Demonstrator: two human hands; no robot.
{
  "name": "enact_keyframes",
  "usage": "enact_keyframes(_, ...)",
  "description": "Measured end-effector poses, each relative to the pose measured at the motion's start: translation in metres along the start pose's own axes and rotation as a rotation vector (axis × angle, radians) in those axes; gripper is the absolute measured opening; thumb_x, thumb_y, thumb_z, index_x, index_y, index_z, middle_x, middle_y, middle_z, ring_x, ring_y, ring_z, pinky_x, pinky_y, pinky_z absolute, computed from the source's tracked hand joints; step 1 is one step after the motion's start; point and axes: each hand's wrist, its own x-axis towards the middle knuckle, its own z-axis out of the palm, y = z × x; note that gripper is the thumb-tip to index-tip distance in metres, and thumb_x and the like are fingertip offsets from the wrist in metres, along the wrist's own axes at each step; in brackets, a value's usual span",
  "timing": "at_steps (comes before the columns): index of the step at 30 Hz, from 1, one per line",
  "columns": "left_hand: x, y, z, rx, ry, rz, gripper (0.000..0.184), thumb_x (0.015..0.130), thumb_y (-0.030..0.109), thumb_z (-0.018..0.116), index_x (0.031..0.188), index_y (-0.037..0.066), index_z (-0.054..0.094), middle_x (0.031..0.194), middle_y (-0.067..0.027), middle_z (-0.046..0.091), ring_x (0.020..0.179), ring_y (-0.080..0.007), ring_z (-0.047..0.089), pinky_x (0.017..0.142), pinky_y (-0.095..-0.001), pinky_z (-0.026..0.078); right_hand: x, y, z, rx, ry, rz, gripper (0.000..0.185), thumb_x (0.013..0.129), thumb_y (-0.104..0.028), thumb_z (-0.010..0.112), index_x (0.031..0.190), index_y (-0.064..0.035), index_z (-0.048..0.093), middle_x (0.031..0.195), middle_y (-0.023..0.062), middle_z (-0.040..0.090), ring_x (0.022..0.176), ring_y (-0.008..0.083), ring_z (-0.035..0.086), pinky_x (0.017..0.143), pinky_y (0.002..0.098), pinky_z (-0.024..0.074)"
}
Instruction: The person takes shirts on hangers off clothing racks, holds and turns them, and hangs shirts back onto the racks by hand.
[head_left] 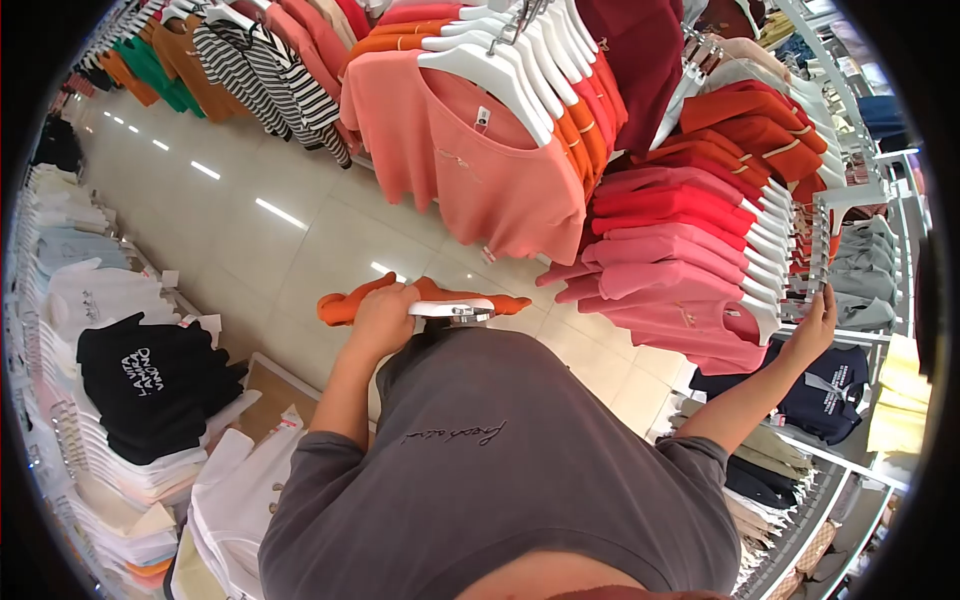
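Observation:
My left hand (388,312) is closed around an orange garment (345,305) on a white hanger (450,310), held in front of my waist. The garment is seen nearly from above, so its front is hidden. My right hand (818,318) reaches out to the right, its fingers together at the front end of a metal rail (820,245). What those fingers grip is too small to make out. Beside that hand hangs a pink sweater (690,310), foremost in a row of pink, red and orange tops on white hangers (765,315).
Ahead, a coral sweater (480,160) fronts another rack of tops. Striped shirts (265,85) hang farther left. On my left are a black printed shirt (150,385) and white tops (235,500). A navy shirt (835,395) lies low at right. Pale tiled floor (270,215) runs between the racks.

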Motion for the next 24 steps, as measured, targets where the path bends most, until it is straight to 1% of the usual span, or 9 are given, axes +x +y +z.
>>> enact_keyframes(2,0.0,-0.007,0.001,0.029,0.0,-0.001,0.012,0.073,-0.001,0.061,0.084,0.004,0.061,0.083,-0.0141,0.062,0.084,-0.0365,0.061,0.073,-0.0471,0.046,-0.003,-0.004,0.002,-0.034,0.007,-0.001,0.039,0.092,-0.01,0.058,0.128,0.0049,0.057,0.117,0.0113,0.064,0.101,0.0144,0.06,0.088,0.0253,0.0457)
enact_keyframes(4,0.001,-0.01,-0.001,0.027,0.0,0.003,0.012,0.073,-0.001,0.06,0.084,0.003,0.061,0.083,-0.0141,0.062,0.083,-0.0365,0.06,0.072,-0.0472,0.046,-0.004,-0.009,0.005,-0.027,0.046,-0.019,0.038,0.091,-0.014,0.06,0.126,0.0019,0.06,0.114,0.0052,0.065,0.09,0.0086,0.058,0.075,0.0219,0.0447)
enact_keyframes(5,0.001,-0.01,-0.002,0.038,0.003,0.005,0.012,0.073,-0.001,0.06,0.084,0.003,0.061,0.082,-0.0141,0.061,0.083,-0.0366,0.06,0.072,-0.0472,0.046,-0.003,-0.011,0.003,-0.025,0.021,0.023,0.039,0.091,-0.01,0.058,0.127,0.0053,0.058,0.117,0.0121,0.064,0.101,0.0154,0.06,0.088,0.0264,0.0461)
enact_keyframes(8,0.0,-0.005,-0.005,0.007,0.006,0.005,0.016,0.07,-0.005,0.053,0.083,0.002,0.059,0.081,-0.0167,0.061,0.081,-0.0378,0.06,0.073,-0.0486,0.045,-0.003,-0.009,0.002,-0.028,0.015,0.01,0.039,0.091,-0.01,0.058,0.127,0.0053,0.058,0.116,0.0117,0.064,0.1,0.0149,0.06,0.086,0.0259,0.0464)
enact_keyframes(11,-0.004,0.0,-0.004,-0.003,0.018,-0.016,0.013,0.072,-0.001,0.06,0.084,0.004,0.061,0.082,-0.0143,0.061,0.083,-0.0365,0.06,0.072,-0.0468,0.045,-0.004,-0.014,0.003,-0.039,0.01,-0.003,0.039,0.092,-0.011,0.058,0.127,0.005,0.058,0.115,0.0104,0.065,0.096,0.0135,0.061,0.084,0.0248,0.0466)
enact_keyframes(16,-0.014,0.008,0.003,0.001,0.018,0.003,0.015,0.071,-0.001,0.06,0.085,0.004,0.06,0.083,-0.0138,0.061,0.084,-0.0361,0.06,0.073,-0.0461,0.046,0.0,-0.001,0.003,-0.018,0.01,-0.004,0.039,0.092,-0.013,0.058,0.127,0.0038,0.058,0.116,0.0102,0.064,0.1,0.0134,0.059,0.086,0.0247,0.0456)
enact_keyframes(20,-0.019,0.025,0.009,0.038,-0.043,0.014,0.014,0.071,0.0,0.059,0.084,0.005,0.06,0.083,-0.0137,0.061,0.084,-0.0358,0.06,0.073,-0.0461,0.046,0.002,0.004,0.002,-0.053,0.021,-0.029,0.041,0.092,-0.017,0.058,0.127,0.0054,0.058,0.118,0.0102,0.063,0.103,0.0134,0.058,0.088,0.0245,0.0441)
enact_keyframes(22,-0.02,0.037,0.016,0.037,-0.09,0.018,0.014,0.071,0.0,0.059,0.084,0.005,0.06,0.084,-0.0139,0.062,0.084,-0.0358,0.06,0.072,-0.0464,0.047,0.002,0.007,0.003,-0.043,0.023,-0.091,0.041,0.092,-0.017,0.058,0.127,0.0035,0.059,0.116,0.0098,0.064,0.097,0.0125,0.058,0.084,0.0241,0.0451)
enact_keyframes(24,-0.019,0.047,0.027,0.052,-0.131,0.066,0.013,0.071,0.0,0.056,0.083,0.004,0.059,0.083,-0.0161,0.061,0.085,-0.0376,0.06,0.075,-0.049,0.046,-0.004,-0.005,0.005,-0.177,0.037,-0.128,0.04,0.09,-0.019,0.059,0.125,0.0003,0.061,0.111,0.0088,0.067,0.09,0.0114,0.058,0.079,0.0238,0.0459)
